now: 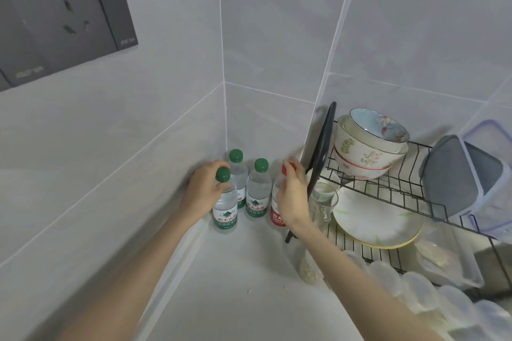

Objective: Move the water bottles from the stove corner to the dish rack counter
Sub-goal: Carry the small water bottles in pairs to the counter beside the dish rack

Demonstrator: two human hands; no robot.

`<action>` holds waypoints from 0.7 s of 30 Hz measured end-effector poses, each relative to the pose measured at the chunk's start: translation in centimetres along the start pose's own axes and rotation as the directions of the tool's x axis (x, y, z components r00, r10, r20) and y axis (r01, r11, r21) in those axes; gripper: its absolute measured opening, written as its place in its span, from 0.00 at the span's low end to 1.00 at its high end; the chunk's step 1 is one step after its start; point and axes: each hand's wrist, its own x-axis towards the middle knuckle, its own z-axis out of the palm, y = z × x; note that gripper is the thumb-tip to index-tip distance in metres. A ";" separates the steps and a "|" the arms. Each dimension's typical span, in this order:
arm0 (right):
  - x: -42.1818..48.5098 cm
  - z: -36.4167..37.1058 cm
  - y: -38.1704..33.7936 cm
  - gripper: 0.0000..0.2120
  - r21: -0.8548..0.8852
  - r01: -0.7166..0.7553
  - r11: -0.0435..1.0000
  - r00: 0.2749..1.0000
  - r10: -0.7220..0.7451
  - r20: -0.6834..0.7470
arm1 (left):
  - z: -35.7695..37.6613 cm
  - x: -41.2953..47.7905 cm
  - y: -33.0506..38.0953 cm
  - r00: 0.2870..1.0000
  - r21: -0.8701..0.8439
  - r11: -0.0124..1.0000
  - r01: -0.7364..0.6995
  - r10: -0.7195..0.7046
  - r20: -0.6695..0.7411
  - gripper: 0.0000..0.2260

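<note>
Four small water bottles (238, 174) stood in the far corner of the counter (249, 271), just left of the dish rack (415, 196). The left hand (203, 191) curled round the shoulder of the nearest green-capped bottle (225, 212). The right hand (293, 196) gripped the red-capped bottle (277, 217) just below its cap. Both other bottles stood untouched. They looked full, so probably weighty, thin-walled and a little slick; the stiffer neck or shoulder seemed the safest hold.

Soft even light (wide-angle edge warping)
</note>
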 end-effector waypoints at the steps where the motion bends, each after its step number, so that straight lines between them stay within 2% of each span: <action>1: 0.0 0.0 0.1 0.28 -0.021 0.028 0.999 0.999 -0.028 0.022 | 0.1 0.0 -0.1 1.000 0.009 1.000 -0.004 0.004 -0.001 0.17; 5: -0.1 -0.1 0.7 0.29 -0.101 0.101 0.990 0.991 -0.091 0.099 | 0.5 -0.3 -0.6 1.000 0.028 1.000 -0.004 0.004 -0.004 0.17; 13: -0.5 -2.2 -0.4 0.30 -0.234 0.114 0.966 0.948 -0.036 0.316 | -0.1 -0.8 0.2 1.000 0.037 0.999 0.010 -0.011 0.019 0.21; 18: -1.1 -4.6 -2.0 0.20 -0.167 0.080 0.983 0.902 0.000 0.431 | -1.2 -1.5 2.0 0.999 0.088 0.996 -0.029 0.030 -0.014 0.23; 21: -1.9 -6.3 -3.0 0.20 -0.103 0.032 0.994 0.906 0.014 0.422 | -2.2 -2.2 3.6 0.996 0.099 0.992 -0.074 0.078 -0.039 0.22</action>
